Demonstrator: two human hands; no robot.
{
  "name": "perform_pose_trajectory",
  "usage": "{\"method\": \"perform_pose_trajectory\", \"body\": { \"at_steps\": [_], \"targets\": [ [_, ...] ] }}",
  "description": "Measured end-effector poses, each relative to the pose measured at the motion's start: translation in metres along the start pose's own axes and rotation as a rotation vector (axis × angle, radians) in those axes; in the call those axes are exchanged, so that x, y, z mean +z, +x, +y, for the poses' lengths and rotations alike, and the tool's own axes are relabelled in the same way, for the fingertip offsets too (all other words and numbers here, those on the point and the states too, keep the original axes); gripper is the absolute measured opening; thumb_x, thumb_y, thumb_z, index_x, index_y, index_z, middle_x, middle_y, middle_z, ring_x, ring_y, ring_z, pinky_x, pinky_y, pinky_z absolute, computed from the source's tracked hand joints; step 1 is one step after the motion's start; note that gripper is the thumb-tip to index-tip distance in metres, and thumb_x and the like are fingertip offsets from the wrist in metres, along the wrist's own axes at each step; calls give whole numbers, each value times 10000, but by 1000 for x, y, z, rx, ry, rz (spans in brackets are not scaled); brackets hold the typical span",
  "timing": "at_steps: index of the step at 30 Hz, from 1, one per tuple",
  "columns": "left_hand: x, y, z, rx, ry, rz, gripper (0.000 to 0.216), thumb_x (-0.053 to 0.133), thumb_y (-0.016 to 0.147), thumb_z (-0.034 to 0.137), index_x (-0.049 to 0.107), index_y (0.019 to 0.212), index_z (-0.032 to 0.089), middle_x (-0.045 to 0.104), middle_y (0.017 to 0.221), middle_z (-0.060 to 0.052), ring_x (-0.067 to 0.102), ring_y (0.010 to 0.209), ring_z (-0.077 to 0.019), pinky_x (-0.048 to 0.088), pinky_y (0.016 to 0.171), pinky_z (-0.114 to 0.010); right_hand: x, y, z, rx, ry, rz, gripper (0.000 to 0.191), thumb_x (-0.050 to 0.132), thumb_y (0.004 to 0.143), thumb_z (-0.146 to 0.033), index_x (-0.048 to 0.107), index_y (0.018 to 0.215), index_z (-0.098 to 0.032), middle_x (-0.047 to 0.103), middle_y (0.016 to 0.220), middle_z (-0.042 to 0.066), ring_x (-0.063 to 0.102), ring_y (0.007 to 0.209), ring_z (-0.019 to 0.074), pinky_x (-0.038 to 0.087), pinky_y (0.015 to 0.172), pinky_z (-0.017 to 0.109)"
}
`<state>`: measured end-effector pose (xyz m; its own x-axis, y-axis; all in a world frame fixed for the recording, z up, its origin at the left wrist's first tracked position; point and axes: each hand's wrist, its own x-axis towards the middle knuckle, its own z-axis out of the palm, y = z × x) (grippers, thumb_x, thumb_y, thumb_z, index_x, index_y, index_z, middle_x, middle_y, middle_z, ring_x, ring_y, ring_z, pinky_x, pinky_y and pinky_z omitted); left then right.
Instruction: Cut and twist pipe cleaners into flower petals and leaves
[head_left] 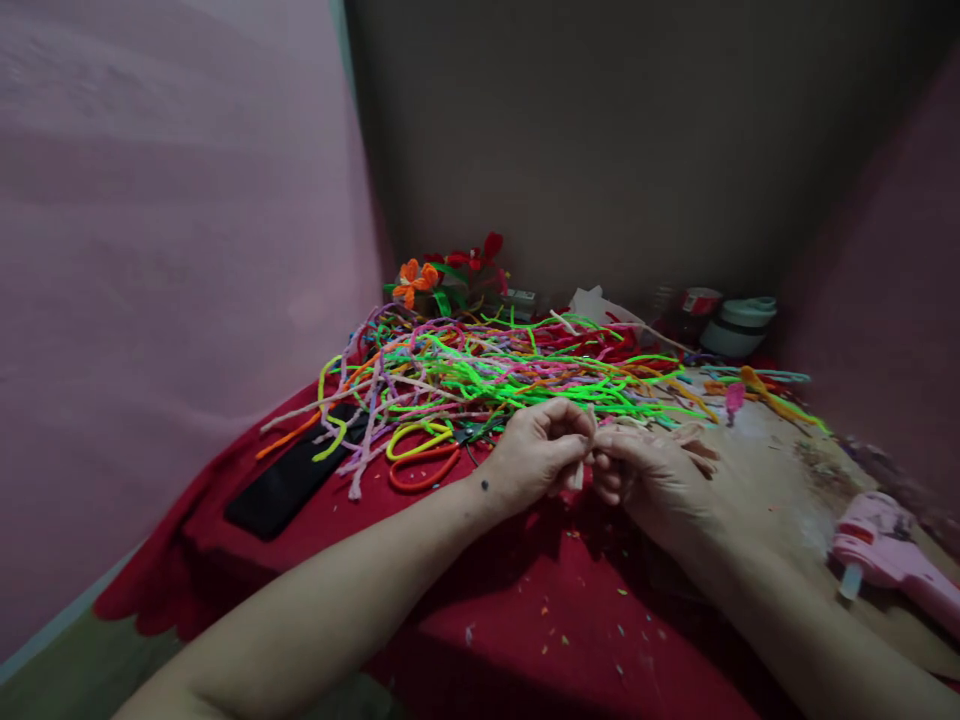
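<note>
light: we see a dim room with dull walls point(150, 250) | bright: neon pipe cleaners point(480, 375) stand out most | shadow: dark patches lie on the red cloth point(525, 620) under our forearms point(360, 590) | blur: soft throughout; our left hand point(536, 450) and right hand point(652, 470) look smeared, pale piece point(577, 476) between them unclear | edges: wide-angle stretch bends the walls

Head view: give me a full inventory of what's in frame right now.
pipe cleaners: many, green, pink, orange, yellow; tangled pile behind the hands
red cloth: one, red; covering the table's left and front
black flat object: one, black; left of the pile
orange flower: one, orange; back, behind the pile
red flower: one, red; right of the orange one
lidded tub: one, pale green; back right
glue gun: one, pink; right edge
pale piece: one, whitish; between both hands
left hand: centre, pinching the pale piece
right hand: beside it, pinching the same piece
</note>
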<state>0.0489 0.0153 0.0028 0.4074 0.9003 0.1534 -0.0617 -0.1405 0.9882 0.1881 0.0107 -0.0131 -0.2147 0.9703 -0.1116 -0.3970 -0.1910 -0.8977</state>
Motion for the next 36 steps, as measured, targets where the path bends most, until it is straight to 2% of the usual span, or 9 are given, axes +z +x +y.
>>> {"method": "perform_pose_trajectory", "body": {
  "at_steps": [5,7,11,14,17,20,32,34,36],
  "targets": [
    [-5,-5,-4,341,522,-69,156,447,743,120,579,809,172,563,752,-26,535,717,-122,432,692,-237,0,0,0,45,30,-15,211,612,602,-195,499,429,-154,397,409,-34,302,375,59,245,323,186],
    [-6,-6,-3,367,587,-97,168,449,747,122,589,827,173,565,771,-34,528,761,-132,421,732,-247,0,0,0,45,4,-31,237,588,598,-185,477,391,-155,381,395,-31,288,375,59,240,324,190],
    [-6,-2,-1,41,149,-64,119,483,777,266,524,831,169,543,671,11,483,489,-69,388,469,-192,-2,0,-2,-43,-92,-20,176,575,635,-207,530,470,-166,399,430,-34,306,381,70,245,338,209],
    [-9,1,-1,-207,-170,-180,195,542,745,341,522,760,148,532,623,19,392,373,-36,259,333,-161,-5,-1,-1,-204,-320,2,217,546,693,-199,514,479,-182,435,455,-25,357,408,87,266,373,227],
    [-13,2,0,-328,-252,-272,206,570,725,321,551,698,118,494,581,25,315,347,-12,192,313,-155,-7,-2,0,-328,-502,3,292,486,732,-186,458,441,-192,449,447,-17,388,434,102,296,423,243],
    [-14,2,3,-338,-220,-208,202,593,711,315,553,691,118,501,589,26,285,336,-1,151,321,-160,-4,-3,-3,-344,-535,56,255,494,733,-204,465,479,-190,471,464,-29,389,436,97,301,448,243],
    [-5,2,12,-266,205,-47,216,529,727,333,504,601,159,378,458,66,266,360,-43,195,370,-196,2,-6,-8,-355,-614,136,103,501,685,-175,516,583,-177,450,473,-56,370,455,88,284,493,240],
    [-4,1,9,-130,441,-15,190,495,748,292,526,621,154,418,485,49,328,407,-58,258,417,-198,3,-7,-8,-369,-642,163,133,513,676,-164,484,547,-178,432,479,-59,353,466,82,285,507,239],
    [-4,-2,5,113,773,15,166,458,773,238,559,673,151,499,566,14,421,499,-85,310,490,-209,4,-7,-7,-373,-612,183,155,525,657,-151,458,520,-181,415,480,-62,336,466,79,277,493,236]
  ]
}}
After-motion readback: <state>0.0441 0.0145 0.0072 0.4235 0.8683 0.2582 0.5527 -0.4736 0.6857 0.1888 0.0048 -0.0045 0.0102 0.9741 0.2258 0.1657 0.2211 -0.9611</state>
